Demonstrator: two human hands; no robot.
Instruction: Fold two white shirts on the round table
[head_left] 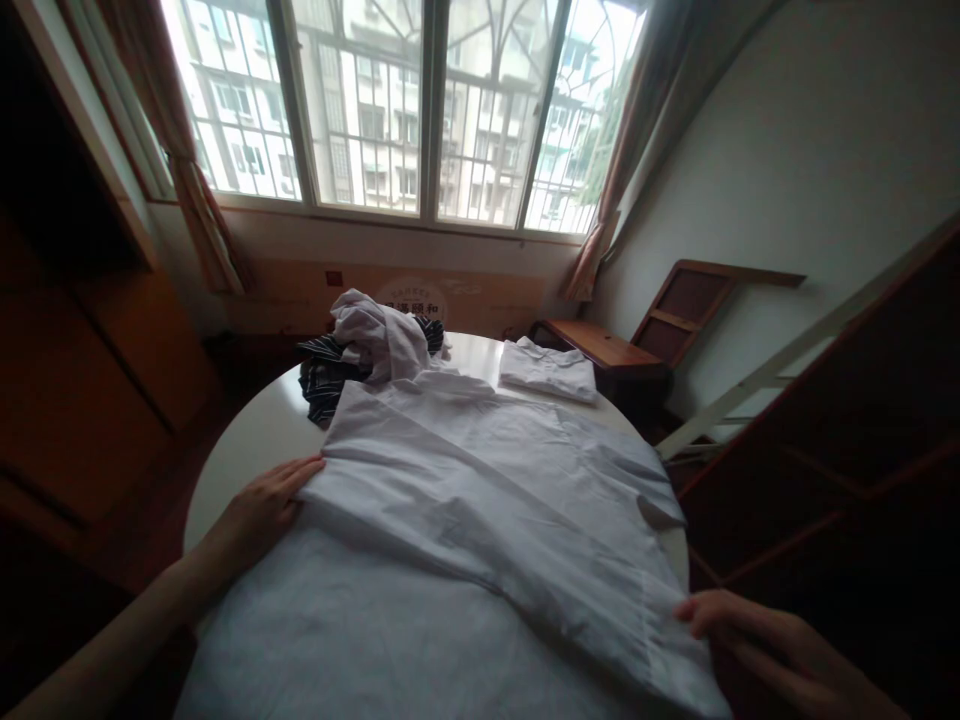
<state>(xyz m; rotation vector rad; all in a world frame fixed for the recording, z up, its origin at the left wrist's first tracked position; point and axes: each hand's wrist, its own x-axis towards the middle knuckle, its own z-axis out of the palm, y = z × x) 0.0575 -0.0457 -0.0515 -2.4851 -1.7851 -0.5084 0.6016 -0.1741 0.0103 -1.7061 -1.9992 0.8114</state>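
A white shirt (465, 500) lies spread over the round white table (255, 430), one side folded across its middle. My left hand (262, 505) lies flat with fingers stretched out, touching the shirt's left folded edge. My right hand (757, 640) rests at the shirt's lower right edge, by the sleeve end; its fingers lie extended along the cloth. Neither hand lifts the fabric.
A heap of crumpled clothes (371, 345), white and dark striped, sits at the table's far side. A folded white shirt (547, 370) lies at the far right. Beyond are a wooden side table (600, 345), a large window (405, 110), and dark wooden furniture (840, 480) on the right.
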